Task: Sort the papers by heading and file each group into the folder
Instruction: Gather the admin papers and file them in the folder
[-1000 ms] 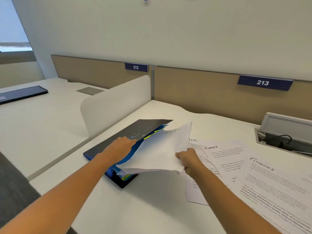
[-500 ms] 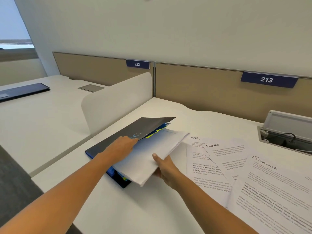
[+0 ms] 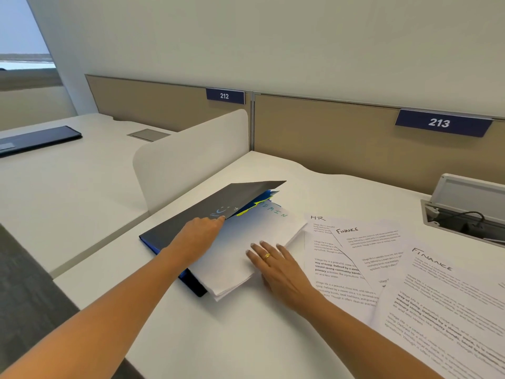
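White and smooth, the table (image 3: 246, 337) runs back to a tan fabric partition (image 3: 328, 138) carrying blue number plates. Your left grip (image 3: 200, 233) lies with its fingers stretched almost straight. Their tips are against the near edge of the lifted cover of the folder (image 3: 218, 203), propping it up; the thumb is hidden. Your right grip (image 3: 276, 262) is flat and spread, palm down, pressing on the paper stack (image 3: 259, 225), with a thin gold ring (image 3: 267, 255) on one finger. That stack is plain white sheets headed ADMIN in green handwriting. Its far end sits under the raised cover inside the folder, and its near corner overhangs onto the table. The folder is matte dark grey outside with a small pale-blue smile mark, bright blue within, and a yellow tab shows at the opening. Just right of the stack, printed pages fan out overlapping: an HR sheet (image 3: 328, 269) and two FINANCE sheets (image 3: 374, 242). A rounded white divider (image 3: 191, 160) stands behind the folder.
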### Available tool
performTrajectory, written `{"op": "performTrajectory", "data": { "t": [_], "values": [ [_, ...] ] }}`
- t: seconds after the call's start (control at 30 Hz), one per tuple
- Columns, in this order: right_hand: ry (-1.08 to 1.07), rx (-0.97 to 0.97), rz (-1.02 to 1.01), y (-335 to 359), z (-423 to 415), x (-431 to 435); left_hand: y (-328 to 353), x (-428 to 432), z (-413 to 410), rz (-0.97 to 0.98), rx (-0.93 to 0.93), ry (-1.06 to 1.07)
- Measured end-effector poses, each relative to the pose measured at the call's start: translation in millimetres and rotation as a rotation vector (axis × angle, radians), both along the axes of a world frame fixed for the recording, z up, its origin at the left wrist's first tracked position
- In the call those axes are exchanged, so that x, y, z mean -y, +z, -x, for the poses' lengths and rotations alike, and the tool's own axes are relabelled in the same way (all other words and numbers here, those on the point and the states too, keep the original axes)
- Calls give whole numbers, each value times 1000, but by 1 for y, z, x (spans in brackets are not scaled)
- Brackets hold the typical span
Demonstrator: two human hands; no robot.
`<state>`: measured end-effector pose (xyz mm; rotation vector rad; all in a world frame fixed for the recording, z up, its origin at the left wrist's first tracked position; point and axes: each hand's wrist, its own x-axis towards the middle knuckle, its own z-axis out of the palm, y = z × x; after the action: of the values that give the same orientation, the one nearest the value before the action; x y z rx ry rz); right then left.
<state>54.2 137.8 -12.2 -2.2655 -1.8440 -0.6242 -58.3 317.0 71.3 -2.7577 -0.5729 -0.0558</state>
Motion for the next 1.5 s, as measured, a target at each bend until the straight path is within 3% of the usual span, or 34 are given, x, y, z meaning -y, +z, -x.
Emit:
{"op": "performTrajectory", "data": {
  "t": [0.1,0.37,0.5,0.6,0.87,1.13,1.4,1.5],
  "values": [
    [81,82,83,2,-6,-14,0,1,2,-3,4,8],
    [116,62,148,22,-13,-44,0,9,5,-31,-69,-30],
    [141,-21,81,28,-9,-65,1,9,7,-7,-80,-14],
    [86,-106,261,28,-5,-82,3,6,7,17,-70,-4],
    [-56,-378,267,13,1,-115,2,1,7,106,4,22],
    [-314,-911,-247,-2,-3,-93,1,-5,7,42,42,40],
    [-348,-1098,-456,2,-1,-78,-4,-1,3,50,75,49],
    [-282,-953,-434,-2,-7,-68,-5,2,2,51,69,39]
  ]
}}
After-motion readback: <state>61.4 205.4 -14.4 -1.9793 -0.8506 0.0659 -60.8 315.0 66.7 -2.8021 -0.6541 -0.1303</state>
